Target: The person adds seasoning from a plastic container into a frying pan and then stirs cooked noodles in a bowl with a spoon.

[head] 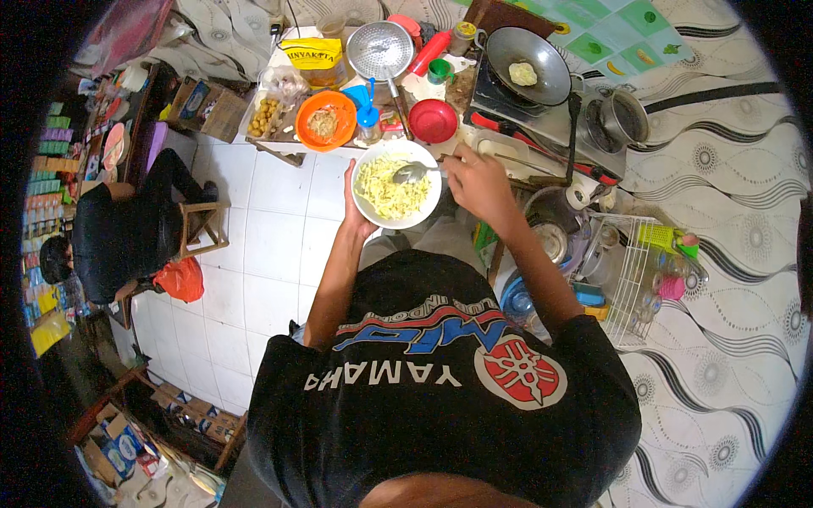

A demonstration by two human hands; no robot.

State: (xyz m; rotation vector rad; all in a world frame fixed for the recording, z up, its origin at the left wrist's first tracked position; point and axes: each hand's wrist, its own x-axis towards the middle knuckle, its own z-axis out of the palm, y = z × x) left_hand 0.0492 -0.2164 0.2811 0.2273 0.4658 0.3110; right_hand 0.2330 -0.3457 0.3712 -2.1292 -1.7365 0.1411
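Note:
My left hand [359,206] grips the left side of a white bowl [395,223] in front of my body. Inside the bowl lies a pale yellow shredded mixture [387,190]. A metal spoon [411,173] rests with its head in this mixture, and my right hand [475,181] holds its handle. In the wok [546,70] at the upper right sits one flat yellow piece of food [523,74]. Just beyond the bowl are a red bowl [433,122] and an orange bowl [326,120] with a lump of pale brown food in it.
A perforated metal skimmer [381,51] lies at the table's back, beside a yellow pouch [314,60] and a red squeeze bottle [432,53]. A saucepan [622,120] stands on the stove's right side. A white wire rack [625,279] is at my right. Another person [127,238] sits at the left.

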